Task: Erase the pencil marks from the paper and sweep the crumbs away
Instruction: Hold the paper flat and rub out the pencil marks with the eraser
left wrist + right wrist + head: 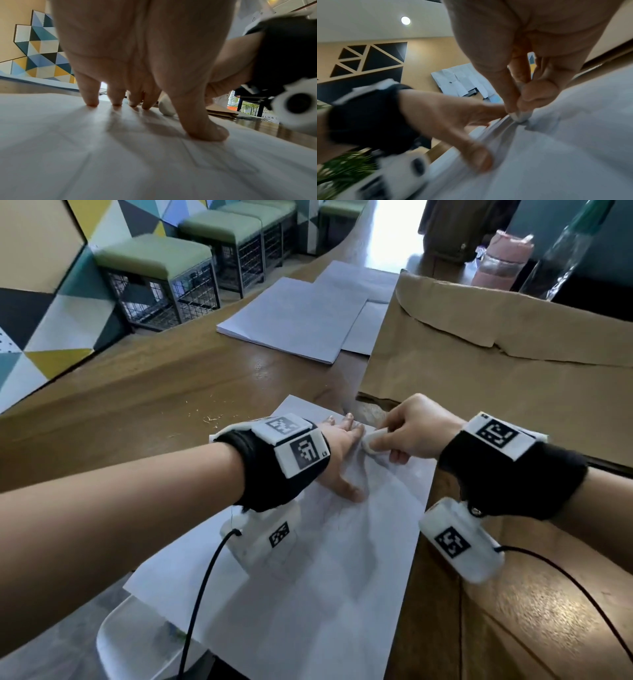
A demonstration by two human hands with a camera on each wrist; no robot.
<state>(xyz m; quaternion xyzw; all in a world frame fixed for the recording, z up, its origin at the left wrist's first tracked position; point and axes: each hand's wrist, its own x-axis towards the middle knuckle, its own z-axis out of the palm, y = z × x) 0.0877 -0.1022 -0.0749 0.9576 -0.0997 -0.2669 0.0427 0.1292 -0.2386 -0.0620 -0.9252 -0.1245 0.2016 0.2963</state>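
The right hand (416, 428) pinches a small white oval eraser (373, 440) between thumb and fingers, its tip pressed on the white paper sheet (325, 559) near the sheet's far edge. Just beside it the left hand (337, 453) lies spread, fingers straight, pinning the sheet to the brown wooden table (154, 392), whose near edge the sheet overhangs. To erase well, I judge short strokes running away from the pinning fingers best, since the paper already buckles by the eraser. A brown paper envelope (496, 364) lies toward the table's far right.
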